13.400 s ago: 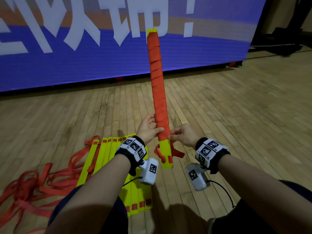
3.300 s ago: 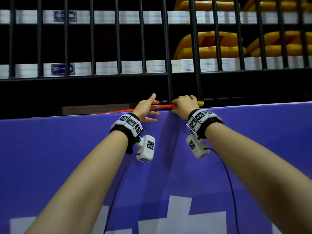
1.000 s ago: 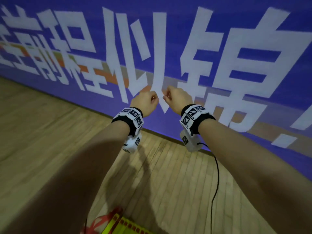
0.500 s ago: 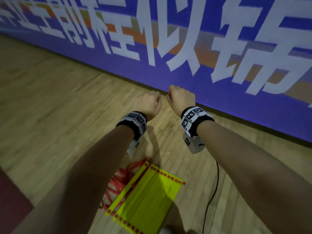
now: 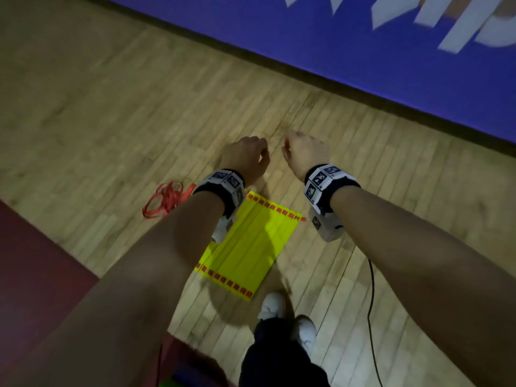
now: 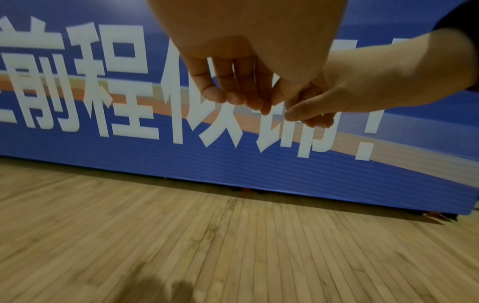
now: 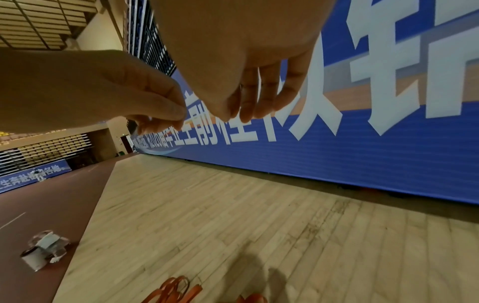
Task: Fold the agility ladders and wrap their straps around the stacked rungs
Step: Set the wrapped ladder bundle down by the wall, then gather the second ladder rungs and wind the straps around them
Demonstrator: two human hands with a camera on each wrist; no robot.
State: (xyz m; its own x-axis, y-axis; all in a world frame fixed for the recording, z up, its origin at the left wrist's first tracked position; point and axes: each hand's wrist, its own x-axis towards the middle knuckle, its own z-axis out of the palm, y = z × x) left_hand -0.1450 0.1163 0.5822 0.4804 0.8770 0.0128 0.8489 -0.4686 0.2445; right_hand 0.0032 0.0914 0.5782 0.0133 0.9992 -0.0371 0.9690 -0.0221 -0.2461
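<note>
A yellow agility ladder (image 5: 245, 244) lies on the wood floor just in front of my feet, its rungs side by side in a flat sheet with red tabs along both ends. Its loose red straps (image 5: 164, 201) are bunched on the floor to the left, and the red straps (image 7: 178, 287) also show at the bottom of the right wrist view. My left hand (image 5: 248, 157) and right hand (image 5: 303, 153) hang close together in the air above the ladder's far end. Both have loosely curled fingers (image 6: 233, 88) and hold nothing.
A blue banner wall (image 5: 363, 51) with white characters runs along the far side. Dark red flooring (image 5: 28, 275) borders the wood on the left, with a small white and clear object (image 7: 44, 252) on it. My white shoes (image 5: 272, 305) and a black cable (image 5: 371, 303) are near.
The view has tilted down from the banner to the floor, bringing the whole yellow ladder and the straps into sight. Both hands have stayed empty and close together, now lower.
</note>
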